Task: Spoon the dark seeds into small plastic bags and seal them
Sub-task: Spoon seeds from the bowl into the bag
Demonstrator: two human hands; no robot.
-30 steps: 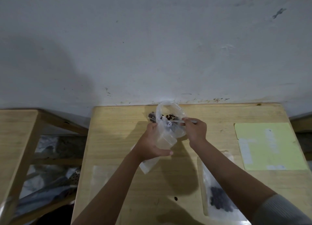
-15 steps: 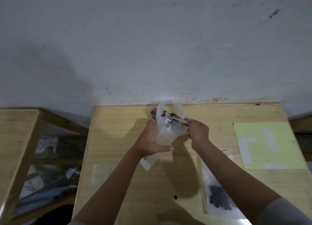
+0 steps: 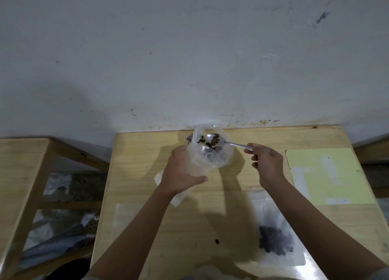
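Two bare forearms, bare hands, a pale grey sleeve cuff (image 3: 379,273) on right arm

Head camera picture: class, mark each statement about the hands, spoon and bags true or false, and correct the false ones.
1. The left hand holds the open plastic bag. True.
2. The right hand holds the spoon by its handle. True.
3. The spoon bowl is empty. False: brown seeds lie in it.
4. The filled bag of dark seeds lies on the yellow sheet. False: it lies on the wooden table, nearer the person.
5. A loose seed lies on the table. True.
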